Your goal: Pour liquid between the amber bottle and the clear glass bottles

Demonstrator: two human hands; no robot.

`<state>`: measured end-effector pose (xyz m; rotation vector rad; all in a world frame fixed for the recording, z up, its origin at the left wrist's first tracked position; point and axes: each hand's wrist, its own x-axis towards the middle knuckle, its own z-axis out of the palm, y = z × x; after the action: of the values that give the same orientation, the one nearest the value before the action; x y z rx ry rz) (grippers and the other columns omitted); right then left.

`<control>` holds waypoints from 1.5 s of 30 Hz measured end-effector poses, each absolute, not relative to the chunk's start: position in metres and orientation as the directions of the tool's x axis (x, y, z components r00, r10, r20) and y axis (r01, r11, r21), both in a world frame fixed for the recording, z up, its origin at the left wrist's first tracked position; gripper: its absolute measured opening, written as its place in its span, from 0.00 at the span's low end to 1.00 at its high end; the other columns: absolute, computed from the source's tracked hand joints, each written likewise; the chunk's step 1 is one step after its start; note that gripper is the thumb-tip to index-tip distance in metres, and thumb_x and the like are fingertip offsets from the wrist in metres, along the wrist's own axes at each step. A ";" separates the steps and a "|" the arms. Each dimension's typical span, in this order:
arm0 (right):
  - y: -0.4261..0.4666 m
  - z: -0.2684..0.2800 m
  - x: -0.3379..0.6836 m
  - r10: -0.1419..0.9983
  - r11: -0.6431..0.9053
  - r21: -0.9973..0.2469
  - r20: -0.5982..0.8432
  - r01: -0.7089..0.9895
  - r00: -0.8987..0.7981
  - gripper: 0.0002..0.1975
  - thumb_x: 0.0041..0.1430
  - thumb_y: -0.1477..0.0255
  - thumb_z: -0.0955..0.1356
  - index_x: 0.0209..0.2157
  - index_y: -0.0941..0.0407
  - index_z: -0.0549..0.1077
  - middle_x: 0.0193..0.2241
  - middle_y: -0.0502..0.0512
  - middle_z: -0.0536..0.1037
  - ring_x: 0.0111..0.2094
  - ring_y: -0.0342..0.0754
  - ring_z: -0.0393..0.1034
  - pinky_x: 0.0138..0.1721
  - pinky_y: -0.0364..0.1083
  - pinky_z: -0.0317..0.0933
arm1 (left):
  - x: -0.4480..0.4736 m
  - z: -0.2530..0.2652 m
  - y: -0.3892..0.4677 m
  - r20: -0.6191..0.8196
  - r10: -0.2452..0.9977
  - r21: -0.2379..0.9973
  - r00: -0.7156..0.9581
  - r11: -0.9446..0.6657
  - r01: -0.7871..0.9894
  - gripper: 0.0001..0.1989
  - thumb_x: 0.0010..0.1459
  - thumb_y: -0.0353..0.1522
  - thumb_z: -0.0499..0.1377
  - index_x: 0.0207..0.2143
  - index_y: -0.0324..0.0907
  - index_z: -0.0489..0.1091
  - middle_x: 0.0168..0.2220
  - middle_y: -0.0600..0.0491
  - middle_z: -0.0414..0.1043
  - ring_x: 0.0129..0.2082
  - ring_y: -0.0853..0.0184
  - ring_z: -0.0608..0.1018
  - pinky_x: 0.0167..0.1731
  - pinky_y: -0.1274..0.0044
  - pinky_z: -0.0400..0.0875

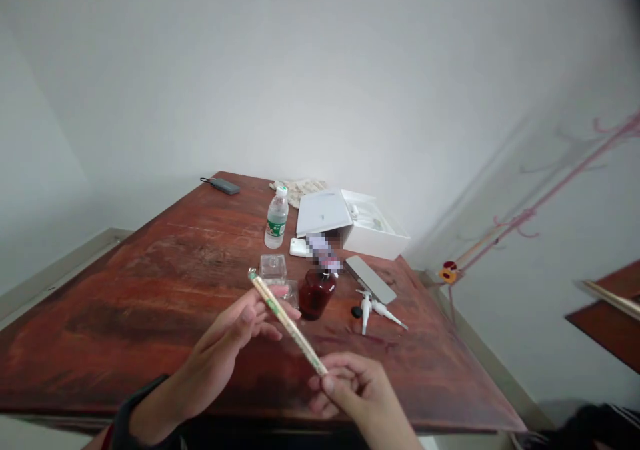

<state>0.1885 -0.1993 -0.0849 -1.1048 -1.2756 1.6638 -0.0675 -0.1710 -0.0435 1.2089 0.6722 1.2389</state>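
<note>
A slim pair of chopsticks in a clear wrapper with green print [288, 323] slants across the space above the table's front half. Its lower end is pinched between the thumb and fingers of my right hand [357, 387]. My left hand [235, 337] is open beside the upper part, with fingers spread behind the wrapper; whether they touch it I cannot tell. Past the fingertips stands a dark red-brown bottle [315, 297]. Clear square containers [273, 266] sit left of that bottle, partly hidden by the chopsticks and my left hand.
On the wooden table [150, 290] are a water bottle [277, 218], an open white box [373, 237], a white case [299, 247], a grey flat object [371, 279], white pump heads [367, 311], a black cap [357, 312], a cloth [300, 189] and a grey device [224, 186]. A pink rack [540, 207] leans right.
</note>
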 end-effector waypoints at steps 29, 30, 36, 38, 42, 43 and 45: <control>-0.181 -0.092 0.158 0.943 0.197 -0.976 0.162 0.096 -0.289 0.13 0.65 0.60 0.73 0.41 0.55 0.85 0.35 0.56 0.83 0.35 0.49 0.75 0.36 0.45 0.66 | -0.054 -0.070 -0.220 0.123 0.987 0.923 0.107 -0.154 0.354 0.26 0.73 0.52 0.50 0.44 0.41 0.76 0.18 0.60 0.59 0.19 0.69 0.66 0.25 0.78 0.63; -0.180 -0.090 0.159 0.947 0.207 -0.978 0.200 -0.001 -0.252 0.14 0.64 0.59 0.74 0.42 0.54 0.85 0.37 0.56 0.83 0.36 0.49 0.75 0.37 0.45 0.67 | -0.058 -0.071 -0.222 0.108 0.984 0.913 0.138 -0.153 0.379 0.26 0.73 0.52 0.50 0.44 0.40 0.77 0.19 0.60 0.59 0.19 0.69 0.66 0.25 0.78 0.63; -0.189 -0.085 0.148 0.918 0.188 -0.938 0.273 -0.292 -0.288 0.09 0.62 0.61 0.77 0.37 0.51 0.87 0.36 0.53 0.75 0.36 0.45 0.72 0.39 0.44 0.67 | -0.067 -0.090 -0.239 0.058 0.961 0.863 0.271 -0.184 0.470 0.26 0.74 0.50 0.49 0.45 0.41 0.80 0.20 0.56 0.66 0.21 0.66 0.71 0.27 0.78 0.65; -0.194 -0.084 0.147 0.912 0.169 -0.941 0.262 -0.292 -0.316 0.09 0.62 0.61 0.77 0.35 0.52 0.86 0.36 0.53 0.74 0.35 0.45 0.71 0.38 0.44 0.67 | -0.070 -0.094 -0.243 0.047 0.963 0.852 0.266 -0.178 0.492 0.26 0.75 0.49 0.49 0.46 0.43 0.80 0.21 0.56 0.67 0.22 0.65 0.72 0.28 0.77 0.67; -0.198 -0.077 0.148 0.921 0.190 -0.947 0.263 -0.258 -0.287 0.12 0.62 0.59 0.76 0.34 0.53 0.83 0.36 0.53 0.75 0.34 0.45 0.70 0.37 0.45 0.66 | -0.078 -0.091 -0.245 0.022 0.964 0.826 0.265 -0.167 0.539 0.22 0.73 0.48 0.52 0.43 0.45 0.81 0.25 0.52 0.73 0.30 0.60 0.78 0.33 0.76 0.71; -0.198 -0.074 0.149 0.923 0.203 -0.951 0.265 -0.233 -0.279 0.12 0.62 0.59 0.76 0.34 0.54 0.82 0.35 0.54 0.75 0.34 0.46 0.70 0.36 0.45 0.66 | -0.079 -0.089 -0.244 0.019 0.963 0.821 0.268 -0.168 0.546 0.22 0.73 0.48 0.53 0.42 0.45 0.81 0.26 0.51 0.75 0.31 0.60 0.79 0.34 0.76 0.72; -0.196 -0.068 0.150 0.925 0.221 -0.957 0.267 -0.188 -0.270 0.12 0.63 0.59 0.76 0.34 0.54 0.82 0.35 0.54 0.75 0.35 0.46 0.70 0.36 0.45 0.66 | -0.080 -0.086 -0.241 0.017 0.961 0.827 0.276 -0.168 0.536 0.22 0.72 0.48 0.54 0.41 0.46 0.81 0.27 0.51 0.75 0.28 0.62 0.77 0.30 0.77 0.70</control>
<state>0.1495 -0.1959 -0.0676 -0.7542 -1.4093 1.2953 -0.0801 -0.2412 -0.0858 1.8174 1.3560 0.7375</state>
